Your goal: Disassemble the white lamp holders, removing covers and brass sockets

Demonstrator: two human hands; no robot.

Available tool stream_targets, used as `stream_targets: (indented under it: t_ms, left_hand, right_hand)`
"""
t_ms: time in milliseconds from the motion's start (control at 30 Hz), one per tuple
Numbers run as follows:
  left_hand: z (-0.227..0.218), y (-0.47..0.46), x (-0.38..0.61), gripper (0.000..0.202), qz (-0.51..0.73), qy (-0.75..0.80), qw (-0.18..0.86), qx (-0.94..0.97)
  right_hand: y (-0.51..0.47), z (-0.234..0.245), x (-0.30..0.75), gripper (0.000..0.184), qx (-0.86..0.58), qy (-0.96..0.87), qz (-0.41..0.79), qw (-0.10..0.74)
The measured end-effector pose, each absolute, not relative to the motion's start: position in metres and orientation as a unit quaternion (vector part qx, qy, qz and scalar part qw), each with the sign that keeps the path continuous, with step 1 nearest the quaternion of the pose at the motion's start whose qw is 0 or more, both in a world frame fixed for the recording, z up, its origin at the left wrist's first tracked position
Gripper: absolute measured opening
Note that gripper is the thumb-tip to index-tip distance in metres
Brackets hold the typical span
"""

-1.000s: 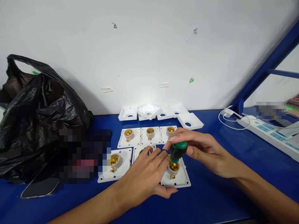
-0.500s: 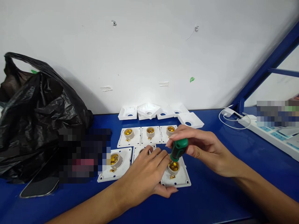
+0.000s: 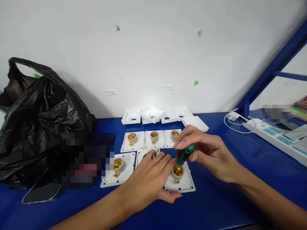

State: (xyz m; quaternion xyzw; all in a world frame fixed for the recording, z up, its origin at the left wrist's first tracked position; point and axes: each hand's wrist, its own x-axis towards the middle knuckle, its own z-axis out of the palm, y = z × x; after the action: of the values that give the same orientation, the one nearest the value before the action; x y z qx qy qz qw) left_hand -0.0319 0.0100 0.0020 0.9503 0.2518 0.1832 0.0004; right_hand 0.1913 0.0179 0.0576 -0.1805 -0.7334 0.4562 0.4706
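Observation:
My right hand grips a short screwdriver with a green and black handle between thumb and fingers. Its shaft points down into the brass-lined socket of the nearest right lamp holder, a square white plate. Against that plate's left side rests my left hand, fingers bent over it and thumb along its front edge, holding it. Partly covered by the left hand is another lamp holder. A further lamp holder lies to the left, and three more lamp holders form a row behind.
Several white square covers with round holes lie along the wall. On the left stand a black plastic bag and a phone. A white power strip with a cable lies right, beside a blue frame on the blue table.
My right hand has turned the screwdriver slightly, its fingers shifting and the handle tilting a little more to the right. The left hand and lamp holders stay in place.

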Motion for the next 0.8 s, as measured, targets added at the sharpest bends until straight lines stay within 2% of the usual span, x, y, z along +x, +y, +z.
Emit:
stream_targets:
  t_ms: [133,267,400,533,667,800]
  left_hand:
    - [0.001,0.010,-0.032,0.073,0.191,0.251,-0.001,0.949]
    - [0.000,0.010,-0.032,0.072,0.191,0.257,-0.013,0.947]
    - [-0.003,0.010,-0.032,0.070,0.193,0.254,-0.027,0.948]
    - [-0.004,0.010,-0.031,0.068,0.192,0.261,-0.036,0.945]
    - [-0.006,0.012,-0.031,0.069,0.198,0.253,-0.045,0.946]
    - [-0.008,0.010,-0.032,0.073,0.198,0.261,-0.049,0.943]
  right_hand:
    - [0.018,0.058,0.193,0.033,-0.187,-0.750,0.468,0.429]
    - [0.017,0.057,0.192,0.031,-0.192,-0.748,0.429,0.468]
    - [0.017,0.055,0.191,0.037,-0.212,-0.772,0.414,0.434]
    - [0.013,0.054,0.190,0.042,-0.222,-0.783,0.356,0.459]
    - [0.008,0.056,0.189,0.045,-0.248,-0.792,0.380,0.409]
    - [0.009,0.055,0.187,0.042,-0.244,-0.777,0.349,0.464]
